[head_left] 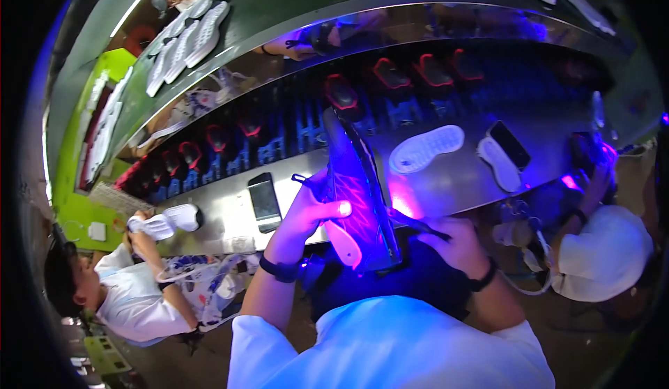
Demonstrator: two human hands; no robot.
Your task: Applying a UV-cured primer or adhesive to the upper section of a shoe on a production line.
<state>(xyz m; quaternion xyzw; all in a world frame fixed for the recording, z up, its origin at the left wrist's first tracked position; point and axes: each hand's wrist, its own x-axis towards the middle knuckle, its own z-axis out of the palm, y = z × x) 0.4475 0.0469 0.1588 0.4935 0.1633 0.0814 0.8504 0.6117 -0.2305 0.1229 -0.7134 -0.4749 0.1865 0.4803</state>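
My left hand [310, 209] is closed round a dark shoe upper [355, 187], its thumb pressed on the side. The shoe stands on end, toe away from me, with glowing line patterns under violet light. A pull loop [301, 178] sticks out beside the hand. A pink-lit tongue-shaped piece [343, 245] shows below the thumb. My right hand [456, 245] grips a slim dark-handled tool [420, 226], whose tip reaches the shoe's right edge. The tip is too dark to tell its kind.
On the metal bench [223, 208] lie a phone [265, 202], a white sole [426, 148], another sole [500, 164] and a second phone [511, 145]. Behind runs a rack of red-edged dark shoes [341, 91]. Co-workers sit left [139, 298] and right [603, 253].
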